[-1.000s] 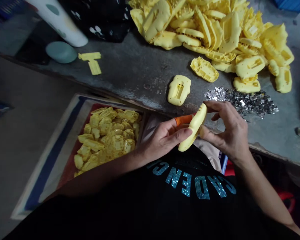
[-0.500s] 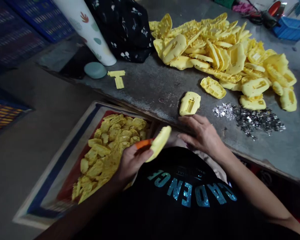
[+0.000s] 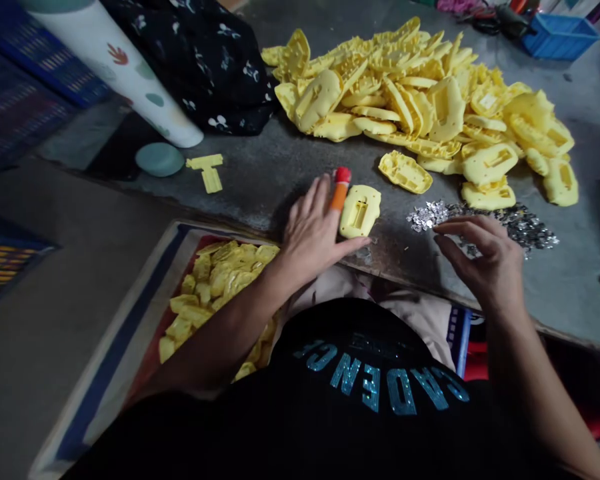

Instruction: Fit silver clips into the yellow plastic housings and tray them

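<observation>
My left hand (image 3: 313, 233) lies with its fingers stretched out on the grey table (image 3: 280, 170), holding nothing. Its index finger wears an orange cot with a red tip (image 3: 340, 187). That finger and the thumb flank a single yellow plastic shell (image 3: 360, 211) that lies flat near the table's front edge. My right hand (image 3: 483, 257) hovers with loosely bent, parted fingers at the near edge of a heap of small silver metal bits (image 3: 505, 223); I see nothing in it.
A large pile of yellow shells (image 3: 430, 93) fills the back of the table. Below the table's left front, a tray (image 3: 145, 280) holds more yellow parts (image 3: 225, 280). A white patterned tube (image 3: 125, 73), dark cloth (image 3: 200, 53), teal disc (image 3: 159, 159) and yellow T-piece (image 3: 207, 170) sit at the left.
The yellow shell my left hand held over the tray is gone from it; that hand moved up to the shell on the table. My right hand shifted right to the silver bits.
</observation>
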Tool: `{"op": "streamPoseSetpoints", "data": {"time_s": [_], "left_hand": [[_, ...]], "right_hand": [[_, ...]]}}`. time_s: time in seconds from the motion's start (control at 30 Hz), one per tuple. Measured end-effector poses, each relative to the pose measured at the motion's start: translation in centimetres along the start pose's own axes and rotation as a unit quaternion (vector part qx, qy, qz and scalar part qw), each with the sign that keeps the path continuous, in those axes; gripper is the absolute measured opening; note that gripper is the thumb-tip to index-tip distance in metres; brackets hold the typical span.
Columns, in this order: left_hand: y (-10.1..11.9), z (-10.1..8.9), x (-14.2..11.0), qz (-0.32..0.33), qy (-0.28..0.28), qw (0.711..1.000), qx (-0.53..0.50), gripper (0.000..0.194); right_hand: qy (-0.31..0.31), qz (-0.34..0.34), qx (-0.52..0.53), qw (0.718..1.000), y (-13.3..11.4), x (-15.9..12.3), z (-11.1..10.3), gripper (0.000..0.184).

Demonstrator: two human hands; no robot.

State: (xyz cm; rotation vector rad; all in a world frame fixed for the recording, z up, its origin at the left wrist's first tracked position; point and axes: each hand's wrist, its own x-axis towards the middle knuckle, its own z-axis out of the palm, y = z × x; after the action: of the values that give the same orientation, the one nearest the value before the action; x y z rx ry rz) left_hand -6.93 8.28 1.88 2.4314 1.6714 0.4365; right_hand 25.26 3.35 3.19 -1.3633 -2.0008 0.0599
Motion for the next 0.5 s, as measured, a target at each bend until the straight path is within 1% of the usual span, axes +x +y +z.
{"op": "streamPoseSetpoints", "data": {"time_s": [0.03, 0.1, 0.13, 0.2, 0.27, 0.33, 0.37, 0.4, 0.43, 0.47, 0.5], "left_hand": [[1.2, 0.1, 2.2, -0.007, -0.038, 0.999, 0.019, 0.112], [2.6, 0.2, 5.3, -0.01, -0.089, 0.995, 0.048, 0.099], [3.0, 0.1, 6.2, -0.01, -0.102, 0.993, 0.059, 0.089], [3.1, 0.1, 7.1, -0.011, -0.11, 0.991, 0.074, 0.074], [2.8, 0.1, 7.3, -0.017, -0.099, 0.993, 0.062, 0.068], [2.5, 0.5, 7.2, -0.015, -0.054, 0.998, -0.006, 0.073], [2.5, 0.8, 7.0, -0.008, -0.014, 0.998, -0.068, 0.073], [2.6, 1.2, 6.8, 0.003, 0.036, 0.989, -0.146, 0.068], [2.8, 1.7, 6.4, 0.018, 0.091, 0.968, -0.234, 0.06], [3.2, 2.3, 5.9, 0.031, 0.144, 0.935, -0.322, 0.05], [3.7, 2.9, 5.3, 0.038, 0.184, 0.896, -0.402, 0.038]], "right_hand": [[-0.004, -0.004, -0.009, 1.0, 0.0, -0.8, -0.3, 0.005], [-0.016, -0.011, -0.024, 1.0, -0.1, -2.5, -0.5, 0.006], [-0.021, -0.012, -0.025, 0.999, -0.2, -3.2, -0.5, 0.007], [-0.026, -0.018, -0.014, 0.999, -0.8, -4.2, -0.4, 0.01], [-0.024, -0.034, 0.001, 0.999, -1.6, -4.5, 0.0, 0.011], [-0.022, -0.043, 0.03, 0.998, -2.6, -4.3, 0.6, 0.013], [-0.022, -0.038, 0.053, 0.998, -3.1, -4.0, 1.1, 0.016], [-0.024, -0.025, 0.083, 0.996, -3.5, -3.6, 1.5, 0.024], [-0.025, -0.005, 0.118, 0.993, -3.9, -3.3, 2.1, 0.037], [-0.027, 0.017, 0.155, 0.987, -4.2, -2.9, 2.7, 0.053], [-0.033, 0.037, 0.19, 0.981, -4.5, -2.6, 3.3, 0.067]]}}
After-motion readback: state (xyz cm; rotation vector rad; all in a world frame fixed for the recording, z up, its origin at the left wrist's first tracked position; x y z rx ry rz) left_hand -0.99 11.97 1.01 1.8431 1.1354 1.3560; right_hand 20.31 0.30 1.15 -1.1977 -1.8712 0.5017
